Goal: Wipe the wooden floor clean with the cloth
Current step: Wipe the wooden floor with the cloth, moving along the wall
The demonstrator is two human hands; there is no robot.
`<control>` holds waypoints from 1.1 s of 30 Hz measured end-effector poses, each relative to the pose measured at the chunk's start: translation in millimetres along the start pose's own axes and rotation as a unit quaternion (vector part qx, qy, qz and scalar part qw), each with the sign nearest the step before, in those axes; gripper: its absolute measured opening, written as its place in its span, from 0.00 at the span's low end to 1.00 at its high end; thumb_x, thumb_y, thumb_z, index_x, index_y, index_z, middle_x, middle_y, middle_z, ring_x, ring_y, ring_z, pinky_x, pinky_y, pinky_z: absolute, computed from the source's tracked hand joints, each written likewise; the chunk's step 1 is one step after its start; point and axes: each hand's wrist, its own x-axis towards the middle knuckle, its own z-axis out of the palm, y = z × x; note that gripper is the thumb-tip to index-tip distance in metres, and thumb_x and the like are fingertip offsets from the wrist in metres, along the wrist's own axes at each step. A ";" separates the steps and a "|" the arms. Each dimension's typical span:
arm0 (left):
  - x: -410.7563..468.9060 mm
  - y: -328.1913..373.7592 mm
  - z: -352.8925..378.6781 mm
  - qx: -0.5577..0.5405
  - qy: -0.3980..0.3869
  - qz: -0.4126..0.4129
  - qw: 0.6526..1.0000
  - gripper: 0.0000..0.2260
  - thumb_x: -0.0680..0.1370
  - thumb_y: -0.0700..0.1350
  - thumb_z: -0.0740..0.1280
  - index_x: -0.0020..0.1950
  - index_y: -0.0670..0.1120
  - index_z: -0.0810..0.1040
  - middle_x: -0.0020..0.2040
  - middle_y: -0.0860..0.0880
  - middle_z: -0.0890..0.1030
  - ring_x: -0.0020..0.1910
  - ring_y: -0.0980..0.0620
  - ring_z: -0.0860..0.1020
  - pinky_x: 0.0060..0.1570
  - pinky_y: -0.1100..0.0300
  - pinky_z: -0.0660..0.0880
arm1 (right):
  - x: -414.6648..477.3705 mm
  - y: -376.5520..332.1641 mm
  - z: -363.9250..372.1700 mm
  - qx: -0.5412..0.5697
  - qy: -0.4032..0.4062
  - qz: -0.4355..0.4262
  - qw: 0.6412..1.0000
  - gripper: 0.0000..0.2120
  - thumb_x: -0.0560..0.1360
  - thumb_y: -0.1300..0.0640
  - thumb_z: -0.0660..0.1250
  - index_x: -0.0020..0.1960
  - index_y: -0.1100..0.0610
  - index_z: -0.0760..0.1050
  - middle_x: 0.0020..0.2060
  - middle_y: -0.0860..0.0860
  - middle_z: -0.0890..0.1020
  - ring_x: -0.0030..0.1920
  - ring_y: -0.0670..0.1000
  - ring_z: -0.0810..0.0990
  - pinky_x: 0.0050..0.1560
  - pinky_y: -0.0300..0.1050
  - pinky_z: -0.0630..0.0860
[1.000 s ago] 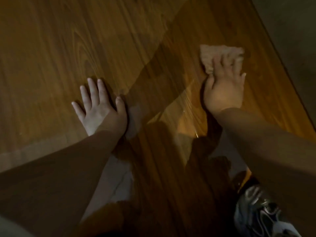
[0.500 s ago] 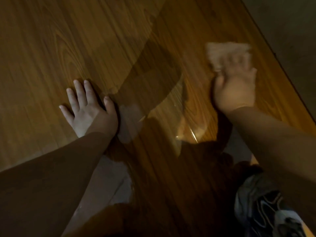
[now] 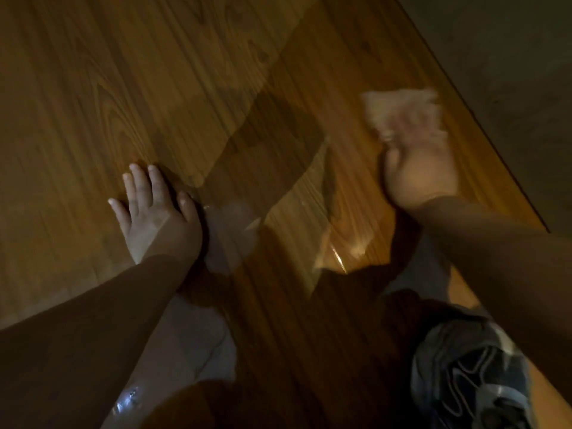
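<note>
Nearest, at the lower right, a grey and black shoe [image 3: 470,376] rests on the wooden floor [image 3: 93,88], partly hidden behind the right forearm. Further out on the left, the left hand [image 3: 154,215] lies palm down on the boards, its fingers [image 3: 142,184] straight and slightly spread, thumb held out to the side, holding nothing. Between the two arms the floor shows a glossy sheen with pale reflections and dark shadows. Beyond that, to the right, the right hand [image 3: 421,178] is blurred with motion; its fingers [image 3: 411,131] reach forward and lie on top of the cloth [image 3: 399,109], seemingly laid flat on it rather than wrapped round it, though the blur hides how far apart they are. The pale, fuzzy cloth lies flat on the floor under those fingertips and sticks out past them on the far side and to the left, close to the right edge of the boards. Past that edge, in the upper right corner, runs a dull grey surface [image 3: 510,72].
</note>
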 end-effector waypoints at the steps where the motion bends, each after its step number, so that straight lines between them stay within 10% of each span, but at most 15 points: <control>1: -0.5 3.3 -2.5 -0.010 0.000 0.019 1.000 0.25 0.81 0.48 0.53 0.77 0.42 0.58 0.79 0.43 0.55 0.78 0.46 0.49 0.75 0.44 0.41 | 1.8 18.6 -4.8 -0.010 0.023 0.085 0.996 0.26 0.81 0.56 0.54 0.78 0.58 0.56 0.78 0.55 0.54 0.78 0.57 0.48 0.77 0.54 0.46; 5: 4.3 37.7 -3.1 -0.072 -0.022 0.098 0.992 0.21 0.81 0.45 0.55 0.75 0.44 0.65 0.78 0.44 0.59 0.78 0.47 0.51 0.75 0.46 0.41 | 1.3 -2.4 5.0 -0.028 0.028 0.208 0.977 0.28 0.81 0.54 0.51 0.79 0.60 0.52 0.78 0.58 0.50 0.78 0.58 0.46 0.76 0.51 0.41; 11: 29.2 92.8 13.9 -0.032 -0.058 0.210 0.975 0.24 0.82 0.48 0.55 0.77 0.45 0.59 0.79 0.46 0.54 0.78 0.49 0.49 0.74 0.48 0.40 | -8.2 -33.0 17.5 0.003 -0.104 -0.254 0.962 0.23 0.81 0.50 0.54 0.75 0.52 0.65 0.76 0.51 0.63 0.78 0.54 0.54 0.76 0.57 0.49; 19: 27.4 99.8 18.2 0.013 -0.038 0.219 0.975 0.27 0.79 0.52 0.49 0.78 0.46 0.58 0.79 0.49 0.56 0.78 0.50 0.51 0.75 0.47 0.43 | 17.6 56.1 -33.1 -0.170 -0.079 0.055 0.981 0.25 0.80 0.44 0.49 0.77 0.39 0.52 0.79 0.47 0.50 0.72 0.60 0.57 0.65 0.61 0.58; 24: 26.0 100.8 17.7 0.020 -0.033 0.223 0.974 0.27 0.79 0.52 0.48 0.78 0.45 0.59 0.79 0.48 0.56 0.78 0.50 0.52 0.75 0.48 0.43 | -22.7 39.5 -17.9 -0.029 -0.039 0.284 0.958 0.30 0.78 0.54 0.56 0.77 0.37 0.52 0.79 0.44 0.47 0.74 0.61 0.54 0.71 0.63 0.52; 33: 33.2 94.1 7.6 -0.114 -0.048 0.195 0.973 0.20 0.81 0.46 0.57 0.72 0.44 0.70 0.76 0.47 0.64 0.76 0.50 0.57 0.76 0.50 0.45 | 51.3 20.6 -12.9 0.027 -0.040 0.001 0.999 0.24 0.82 0.51 0.52 0.78 0.44 0.56 0.79 0.46 0.48 0.78 0.53 0.50 0.75 0.55 0.43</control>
